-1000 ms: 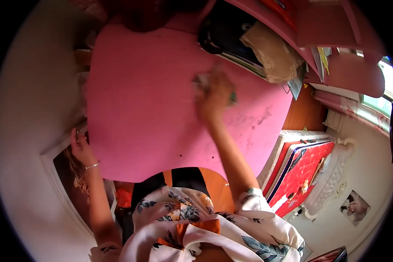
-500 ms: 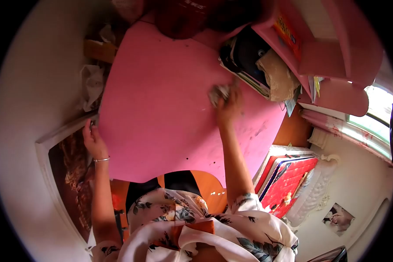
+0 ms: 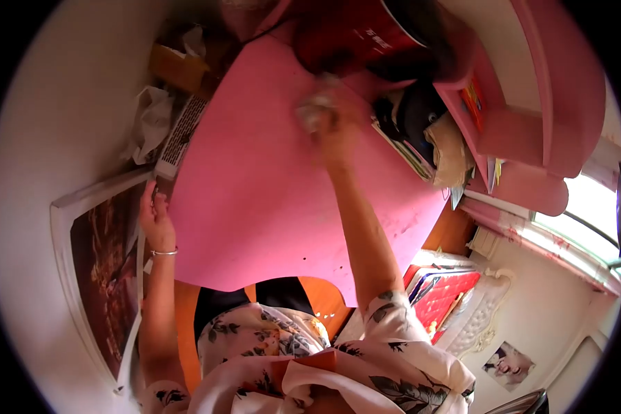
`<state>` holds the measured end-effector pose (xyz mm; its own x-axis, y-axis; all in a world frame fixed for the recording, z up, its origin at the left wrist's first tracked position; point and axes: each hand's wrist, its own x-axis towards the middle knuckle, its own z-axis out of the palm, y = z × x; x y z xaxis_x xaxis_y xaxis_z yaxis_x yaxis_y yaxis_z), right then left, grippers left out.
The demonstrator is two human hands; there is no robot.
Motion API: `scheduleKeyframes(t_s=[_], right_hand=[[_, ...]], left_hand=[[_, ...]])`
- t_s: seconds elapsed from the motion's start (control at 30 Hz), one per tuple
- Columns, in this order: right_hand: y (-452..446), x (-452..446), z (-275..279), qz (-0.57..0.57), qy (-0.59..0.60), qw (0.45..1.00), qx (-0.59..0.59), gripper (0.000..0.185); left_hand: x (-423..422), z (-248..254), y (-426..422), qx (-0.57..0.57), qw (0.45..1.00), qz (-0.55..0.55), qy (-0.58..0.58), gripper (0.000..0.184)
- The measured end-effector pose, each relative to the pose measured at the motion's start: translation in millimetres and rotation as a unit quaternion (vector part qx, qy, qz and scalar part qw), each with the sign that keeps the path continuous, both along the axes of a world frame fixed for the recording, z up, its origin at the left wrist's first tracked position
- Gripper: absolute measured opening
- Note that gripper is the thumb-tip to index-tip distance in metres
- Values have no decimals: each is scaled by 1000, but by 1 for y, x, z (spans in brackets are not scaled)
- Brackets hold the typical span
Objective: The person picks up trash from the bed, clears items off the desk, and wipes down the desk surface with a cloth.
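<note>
A crumpled greyish-white cloth (image 3: 316, 110) is in my right hand (image 3: 338, 134), pressed to the pink desktop (image 3: 255, 172) near its far side. Motion blurs both the hand and the cloth. At the desktop's left edge is my left hand (image 3: 157, 217), with a bracelet at its wrist. Its fingers are curled, and a small dark thing shows at the fingertips, too small to name. Dark smudges mark the right part of the desktop.
A dark red container (image 3: 359, 38) stands at the back. Books and bags (image 3: 421, 131) lie at the right beneath pink shelves (image 3: 510, 131). Left of the desk are a cardboard box (image 3: 178, 67), a white plastic bag (image 3: 152, 124) and a framed picture (image 3: 107, 262).
My right hand has moved the cloth forward and left across the desktop. My left hand stays by the left edge. The view has turned a little, showing more of the red container.
</note>
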<state>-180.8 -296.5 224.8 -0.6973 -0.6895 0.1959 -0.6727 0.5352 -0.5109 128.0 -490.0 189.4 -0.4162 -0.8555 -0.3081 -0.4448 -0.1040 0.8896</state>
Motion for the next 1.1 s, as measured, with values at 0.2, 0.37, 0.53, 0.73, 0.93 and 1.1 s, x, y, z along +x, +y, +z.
scheduleKeyframes(t_s=[0.2,0.37,0.53,0.73,0.93,1.1], right_hand=[[-48,42,-11,-12,233,965,120,39],[-63,83,-7,317,17,948,17,40],[-97,-10,3,27,96,994,34,31],[-112,106,-23,187,117,973,-65,27],[-36,388,-29,449,15,891,-67,23],[-5,363,20,351,-393,849,-22,17]], left_hand=[[41,-15,-4,48,998,46,22,30],[87,-30,-10,96,987,118,47,30],[159,-48,-11,108,981,156,39,29],[228,-58,29,115,955,263,72,29],[244,-36,52,99,946,302,64,28],[308,-24,101,49,933,346,85,27]])
